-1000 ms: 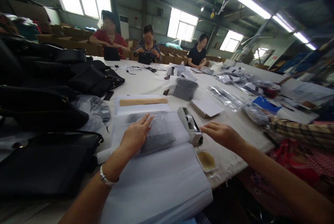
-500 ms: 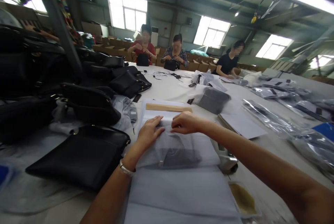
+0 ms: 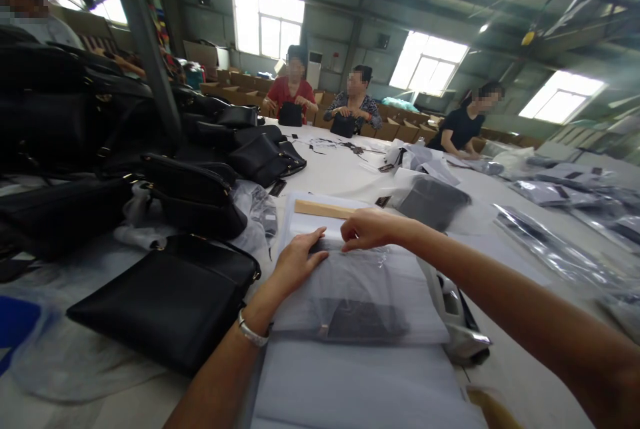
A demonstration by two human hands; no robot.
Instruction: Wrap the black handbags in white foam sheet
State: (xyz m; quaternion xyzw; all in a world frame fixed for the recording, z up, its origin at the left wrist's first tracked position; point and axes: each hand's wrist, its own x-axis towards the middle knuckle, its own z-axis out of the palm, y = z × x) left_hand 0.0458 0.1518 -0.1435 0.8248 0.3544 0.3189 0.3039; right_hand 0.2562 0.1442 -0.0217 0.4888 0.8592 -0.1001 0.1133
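Observation:
A translucent plastic bag [image 3: 350,276] lies in front of me, and a dark flat item [image 3: 367,319] shows through its near part. My left hand [image 3: 300,259] rests on the bag's left side with its fingers stretched out. Near the bag's far edge, my right hand [image 3: 373,228] has its fingers closed in a pinch on the plastic. Underneath is a stack of white sheets [image 3: 360,382]. Just beyond my hands a flat wooden strip [image 3: 323,209] lies across the stack, its right end behind my right hand.
Black handbags [image 3: 165,296] crowd the left side. A grey metal and plastic tool [image 3: 463,336] sits right of the stack. Further right are a wrapped grey bundle [image 3: 435,202] and clear plastic packets [image 3: 545,242]. Several people work around the table [image 3: 330,176].
The whole view has shifted left, so things appear further right. My right hand keeps its pinch and now overlaps the wooden strip's right end. My left hand stays flat on the bag.

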